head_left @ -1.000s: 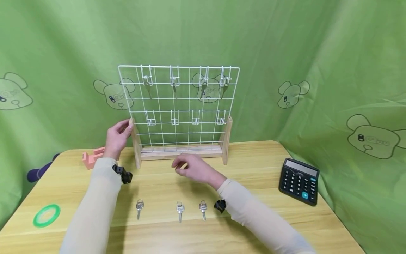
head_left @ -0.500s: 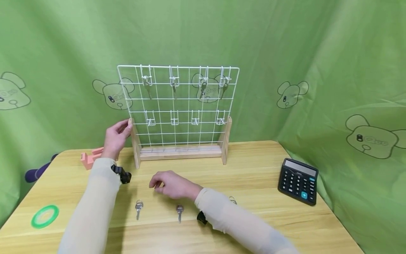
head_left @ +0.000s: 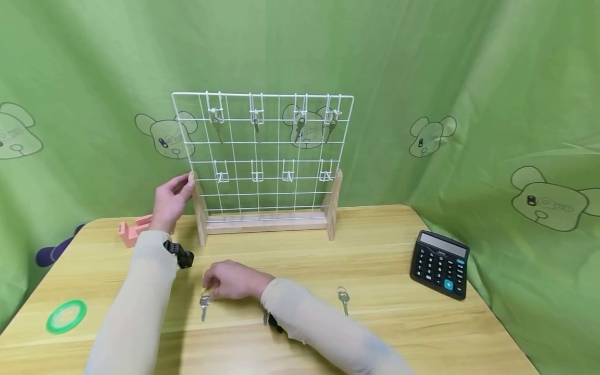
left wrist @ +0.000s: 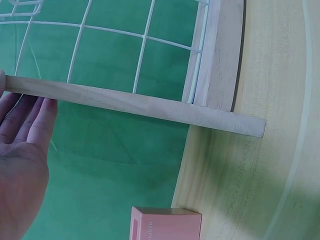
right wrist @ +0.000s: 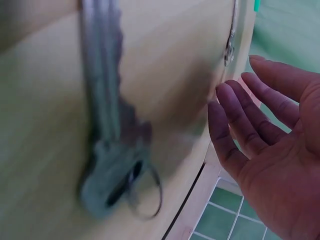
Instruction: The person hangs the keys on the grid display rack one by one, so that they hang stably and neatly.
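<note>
Perhaps an off-centre pinch by the empty, loose-fingered right hand (head_left: 232, 279) could skid the leftmost flat silver metal key (head_left: 204, 301) beside it across the yellow wooden table (head_left: 384, 245), while the left hand (head_left: 170, 202) grips a pale wooden upright (head_left: 200, 214).

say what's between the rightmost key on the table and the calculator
Bare wooden tabletop: the head view shows nothing lying between the rightmost key and the black calculator.

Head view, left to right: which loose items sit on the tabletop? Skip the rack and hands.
Green ring → pink object → leftmost key → partly hidden key → rightmost key → black calculator.
</note>
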The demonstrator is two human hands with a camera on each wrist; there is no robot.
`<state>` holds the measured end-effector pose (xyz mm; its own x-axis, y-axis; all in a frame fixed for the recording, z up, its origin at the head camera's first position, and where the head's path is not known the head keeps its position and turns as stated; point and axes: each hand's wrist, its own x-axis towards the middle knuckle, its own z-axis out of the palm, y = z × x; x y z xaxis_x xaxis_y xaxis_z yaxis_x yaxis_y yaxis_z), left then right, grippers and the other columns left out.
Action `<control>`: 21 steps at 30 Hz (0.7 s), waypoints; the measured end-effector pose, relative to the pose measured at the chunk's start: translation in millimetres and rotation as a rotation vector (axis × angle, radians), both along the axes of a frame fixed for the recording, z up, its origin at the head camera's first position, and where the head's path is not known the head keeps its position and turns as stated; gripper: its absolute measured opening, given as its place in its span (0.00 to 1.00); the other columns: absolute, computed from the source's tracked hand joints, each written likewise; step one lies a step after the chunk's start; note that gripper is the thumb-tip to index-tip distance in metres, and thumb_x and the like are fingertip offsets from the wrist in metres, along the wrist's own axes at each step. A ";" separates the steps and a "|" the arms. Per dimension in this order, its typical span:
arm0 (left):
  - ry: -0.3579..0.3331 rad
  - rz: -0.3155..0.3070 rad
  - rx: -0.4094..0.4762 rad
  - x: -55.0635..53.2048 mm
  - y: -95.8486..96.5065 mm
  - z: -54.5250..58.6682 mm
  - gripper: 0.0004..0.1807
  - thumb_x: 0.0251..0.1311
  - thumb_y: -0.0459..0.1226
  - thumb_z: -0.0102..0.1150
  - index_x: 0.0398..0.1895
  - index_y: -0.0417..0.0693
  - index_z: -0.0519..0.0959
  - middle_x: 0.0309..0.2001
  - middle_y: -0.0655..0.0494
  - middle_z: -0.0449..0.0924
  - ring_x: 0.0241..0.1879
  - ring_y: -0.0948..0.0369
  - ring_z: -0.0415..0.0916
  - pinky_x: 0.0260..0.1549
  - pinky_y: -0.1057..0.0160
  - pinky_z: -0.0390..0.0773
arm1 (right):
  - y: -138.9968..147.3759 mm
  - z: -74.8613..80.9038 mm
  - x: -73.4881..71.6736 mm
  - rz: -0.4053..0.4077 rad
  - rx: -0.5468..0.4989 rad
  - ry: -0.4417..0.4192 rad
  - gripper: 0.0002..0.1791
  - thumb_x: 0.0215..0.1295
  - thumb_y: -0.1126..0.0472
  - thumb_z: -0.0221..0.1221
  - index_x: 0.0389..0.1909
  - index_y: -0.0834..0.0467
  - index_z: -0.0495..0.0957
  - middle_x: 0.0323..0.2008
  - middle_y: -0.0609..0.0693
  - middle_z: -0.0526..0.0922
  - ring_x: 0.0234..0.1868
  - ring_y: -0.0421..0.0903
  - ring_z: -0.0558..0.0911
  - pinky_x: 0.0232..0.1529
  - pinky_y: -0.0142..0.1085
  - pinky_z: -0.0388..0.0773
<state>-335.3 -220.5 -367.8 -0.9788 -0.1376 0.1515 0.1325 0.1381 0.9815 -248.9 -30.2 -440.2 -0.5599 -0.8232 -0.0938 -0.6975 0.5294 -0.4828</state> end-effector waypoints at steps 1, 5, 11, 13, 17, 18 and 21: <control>-0.002 0.001 -0.002 0.0 -0.4 0.3 0.29 0.71 0.42 0.54 0.72 0.42 0.63 0.68 0.43 0.66 0.65 0.52 0.67 0.60 0.67 0.72 | -3.0 -0.4 0.2 0.004 0.012 0.014 0.12 0.62 0.62 0.67 0.46 0.56 0.82 0.39 0.40 0.80 0.37 0.30 0.75 0.42 0.17 0.71; -0.015 0.010 -0.011 0.7 -1.1 1.0 0.29 0.71 0.43 0.53 0.72 0.44 0.63 0.69 0.43 0.65 0.65 0.52 0.66 0.61 0.65 0.71 | -12.9 1.0 3.1 0.021 0.066 0.080 0.11 0.62 0.59 0.68 0.44 0.54 0.83 0.37 0.39 0.77 0.37 0.31 0.74 0.42 0.18 0.71; -0.016 0.015 -0.017 1.8 -2.0 -0.3 0.29 0.72 0.43 0.53 0.72 0.44 0.63 0.69 0.43 0.65 0.65 0.51 0.66 0.62 0.63 0.70 | -20.0 0.5 7.0 0.031 0.119 0.152 0.09 0.59 0.59 0.69 0.41 0.51 0.84 0.35 0.39 0.73 0.36 0.32 0.71 0.41 0.17 0.69; -0.011 0.015 -0.023 1.7 -2.1 -0.6 0.29 0.72 0.43 0.53 0.72 0.43 0.63 0.69 0.42 0.65 0.66 0.50 0.66 0.62 0.62 0.70 | -20.8 -0.3 7.2 0.034 0.123 0.164 0.08 0.58 0.60 0.69 0.39 0.51 0.84 0.34 0.39 0.72 0.36 0.32 0.71 0.40 0.17 0.69; 0.009 0.023 -0.037 -0.3 -1.6 -0.8 0.29 0.72 0.43 0.53 0.72 0.43 0.64 0.68 0.42 0.66 0.65 0.50 0.67 0.61 0.62 0.71 | -21.1 -1.4 6.2 0.038 0.124 0.176 0.06 0.58 0.61 0.69 0.34 0.50 0.81 0.33 0.38 0.71 0.34 0.32 0.70 0.36 0.17 0.67; 0.013 0.020 -0.038 -0.9 -1.1 -1.2 0.29 0.72 0.43 0.53 0.71 0.42 0.64 0.68 0.42 0.66 0.65 0.50 0.67 0.61 0.63 0.71 | -21.1 -1.7 5.7 0.039 0.124 0.175 0.06 0.59 0.61 0.69 0.33 0.50 0.80 0.32 0.38 0.71 0.34 0.32 0.70 0.34 0.17 0.67; 0.020 0.013 -0.034 -1.1 0.1 -3.0 0.28 0.72 0.41 0.53 0.71 0.41 0.63 0.68 0.41 0.66 0.64 0.50 0.67 0.61 0.63 0.71 | -21.2 -2.8 5.0 0.048 0.114 0.153 0.08 0.59 0.62 0.68 0.29 0.50 0.77 0.28 0.38 0.72 0.31 0.33 0.70 0.31 0.18 0.67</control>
